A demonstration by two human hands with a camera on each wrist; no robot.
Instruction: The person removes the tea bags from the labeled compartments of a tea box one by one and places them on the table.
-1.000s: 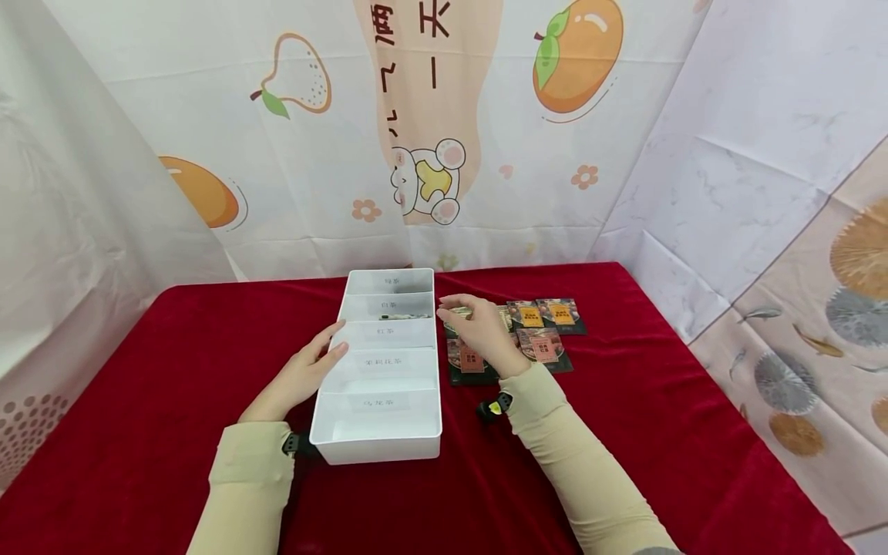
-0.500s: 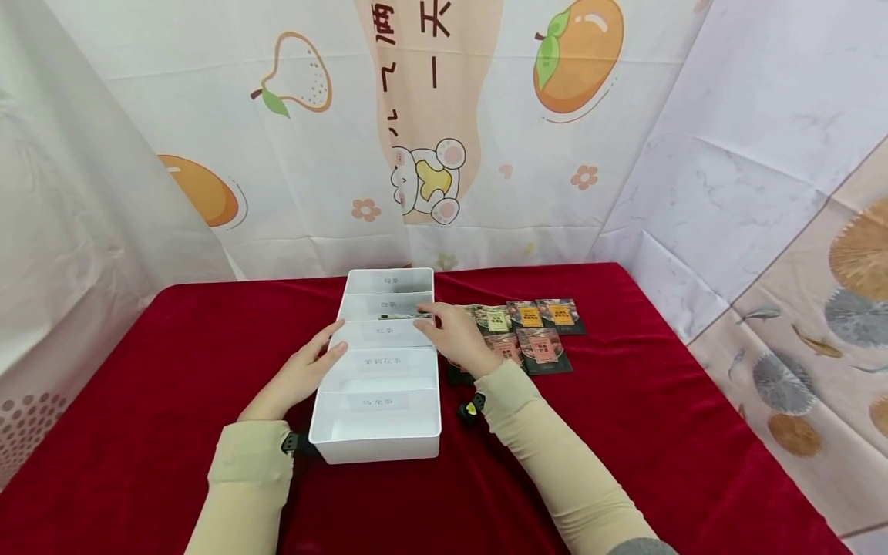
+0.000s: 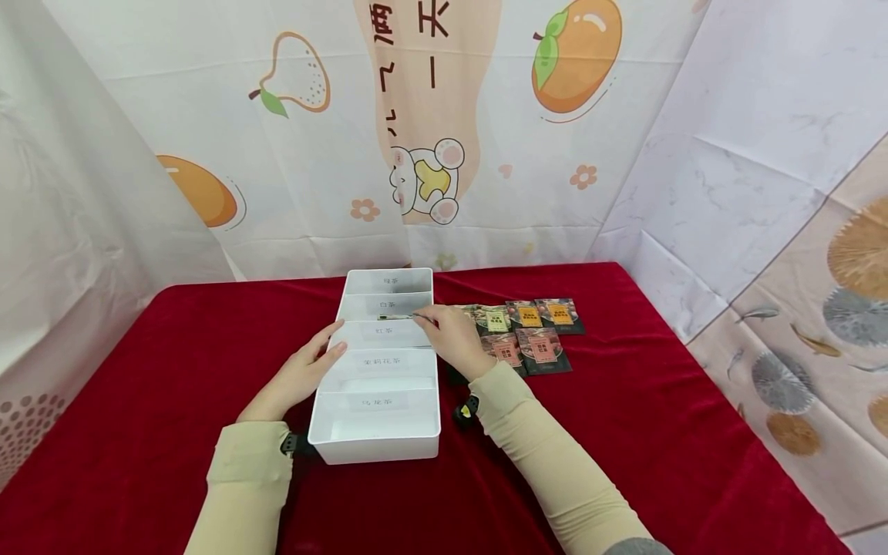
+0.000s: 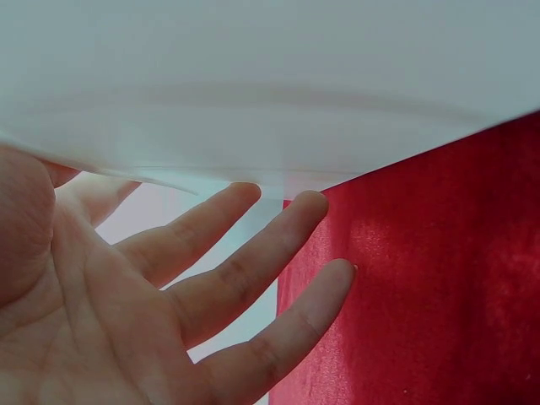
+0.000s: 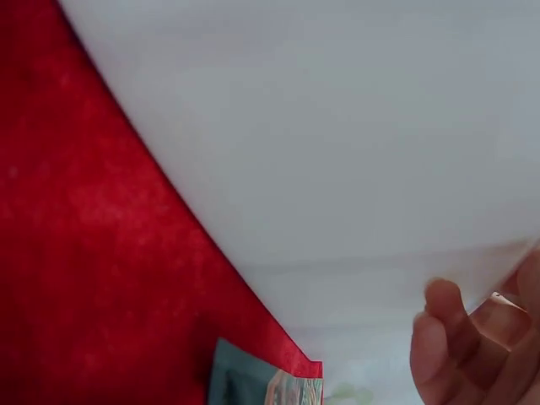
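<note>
A long white divided box (image 3: 391,449) lies lengthwise before me, its compartments marked with small printed labels. My left hand (image 3: 305,375) rests on the box's left edge, thumb over the rim; the left wrist view has its fingers spread loosely along the outer wall. Over the right rim, my right hand (image 3: 454,339) reaches into the second compartment from the far end. Its curled fingertips appear to pinch a thin dark-edged sachet (image 3: 395,317), mostly hidden by the divider. In the right wrist view the right fingers (image 5: 443,308) are bent, and what they hold is barely visible.
Several flat dark sachets lie right of the box: orange-labelled (image 3: 557,314), green-labelled (image 3: 494,318) and red-labelled (image 3: 543,349), some partly covered by my right hand. A red cloth (image 3: 624,432) covers the table, with a printed curtain (image 3: 312,169) behind.
My right hand has moved left from above the sachets, over the right rim and into the compartment, shifting slightly in the last half second. My left hand and the box stay put.
</note>
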